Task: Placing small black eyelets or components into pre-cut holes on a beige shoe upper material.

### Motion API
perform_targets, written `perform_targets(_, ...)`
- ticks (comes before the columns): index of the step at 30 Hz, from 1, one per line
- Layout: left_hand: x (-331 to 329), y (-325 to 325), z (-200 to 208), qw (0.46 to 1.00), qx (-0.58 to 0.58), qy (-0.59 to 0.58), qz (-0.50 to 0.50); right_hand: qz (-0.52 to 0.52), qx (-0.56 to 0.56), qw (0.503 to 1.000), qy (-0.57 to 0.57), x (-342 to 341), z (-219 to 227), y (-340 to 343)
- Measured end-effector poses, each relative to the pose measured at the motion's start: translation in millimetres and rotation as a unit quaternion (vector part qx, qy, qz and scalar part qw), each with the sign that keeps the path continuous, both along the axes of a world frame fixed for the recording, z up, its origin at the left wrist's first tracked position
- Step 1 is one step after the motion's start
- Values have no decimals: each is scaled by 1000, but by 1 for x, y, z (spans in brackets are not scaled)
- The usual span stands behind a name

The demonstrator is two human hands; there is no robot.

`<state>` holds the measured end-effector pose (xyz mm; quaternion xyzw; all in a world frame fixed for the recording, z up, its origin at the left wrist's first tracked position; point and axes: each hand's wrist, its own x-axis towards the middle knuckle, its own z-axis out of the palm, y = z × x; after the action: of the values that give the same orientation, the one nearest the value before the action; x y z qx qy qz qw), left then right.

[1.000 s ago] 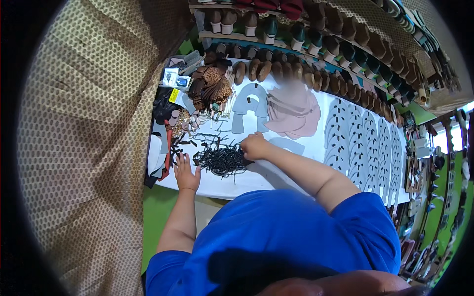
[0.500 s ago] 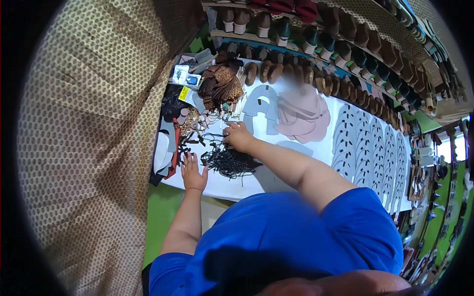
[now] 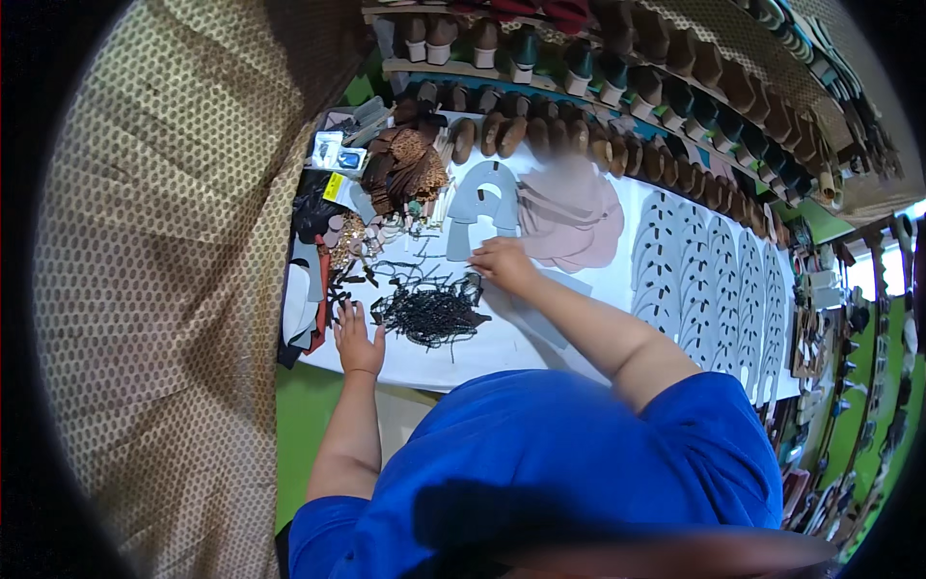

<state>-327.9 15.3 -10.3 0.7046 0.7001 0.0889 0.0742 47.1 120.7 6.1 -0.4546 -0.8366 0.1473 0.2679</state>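
My left hand [image 3: 358, 341] lies palm down with its fingers spread, beside the left edge of a tangled pile of black braided cords [image 3: 434, 314]. My right hand [image 3: 504, 263] is above and right of that pile, next to a grey arch-shaped cutout [image 3: 472, 241]. Its fingers are bent and drawn together; whatever they pinch is too small to make out. Short black pieces [image 3: 352, 277] lie scattered between my left hand and the small beads and discs [image 3: 349, 241].
Brown leopard-print pieces [image 3: 410, 164] are heaped at the far left. Pink cutouts [image 3: 574, 217] are stacked mid-table. Rows of grey strips with black tabs [image 3: 694, 280] cover the right side. Shoe lasts [image 3: 511, 135] line the back, below shelves of heeled shoes [image 3: 579, 72]. A patterned curtain [image 3: 164, 289] hangs left.
My right hand has moved right, off the upper part of the cord pile toward the grey cutouts. My left hand stays nearly in place beside the cords. The whole view has shifted slightly.
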Motion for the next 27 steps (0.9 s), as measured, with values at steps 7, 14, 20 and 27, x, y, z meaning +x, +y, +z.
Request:
perform_targets(7, 5, -6, 6, 1000, 20, 6, 13, -165, 14, 986, -21, 128, 9, -59)
perform_targets(14, 50, -7, 18, 995, 69, 36, 66, -158, 58, 985, -26, 123, -12, -75)
perform_targets(20, 142, 14, 40, 993, 24, -28, -116, -94, 98, 990, -25, 113, -22, -69)
perform_targets(27, 215, 33, 42, 968, -27, -35, -248, -58, 103, 992, -46, 118, -19, -74)
